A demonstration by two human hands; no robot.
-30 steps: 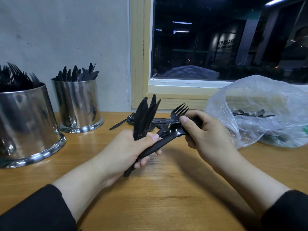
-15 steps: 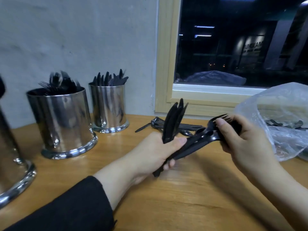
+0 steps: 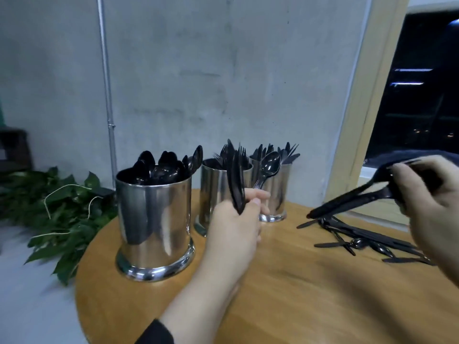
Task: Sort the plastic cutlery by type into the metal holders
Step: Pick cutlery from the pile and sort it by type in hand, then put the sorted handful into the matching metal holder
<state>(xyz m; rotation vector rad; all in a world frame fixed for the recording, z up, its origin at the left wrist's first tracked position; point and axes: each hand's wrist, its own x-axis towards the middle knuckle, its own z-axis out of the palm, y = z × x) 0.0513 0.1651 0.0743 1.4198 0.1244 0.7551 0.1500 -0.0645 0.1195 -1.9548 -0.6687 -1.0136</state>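
The left hand is raised over the wooden tabletop, its fingers curled round a bundle of black plastic knives that stand upright out of the fist, and a single spoon is pinched between the fingertips with its bowl pointing up and to the right. The right hand is at the right edge of the view, gripping several more black pieces by their heads so that the handles slant down and to the left (motion blur keeps me from telling which types they are).

Three shiny metal holders stand in a row near the wall. The nearest holder, on the left, is full of spoons. The middle holder has forks showing above its rim and is partly hidden behind the left hand. The far holder, just beside it, carries what look like knives, with a fork's tines showing among them. The left hand's bundle is in front of the middle and far holders, not inside either.

A loose pile of unsorted black cutlery lies on the tabletop under the right hand, below a window frame. Green leaves lie past the tabletop's left edge.
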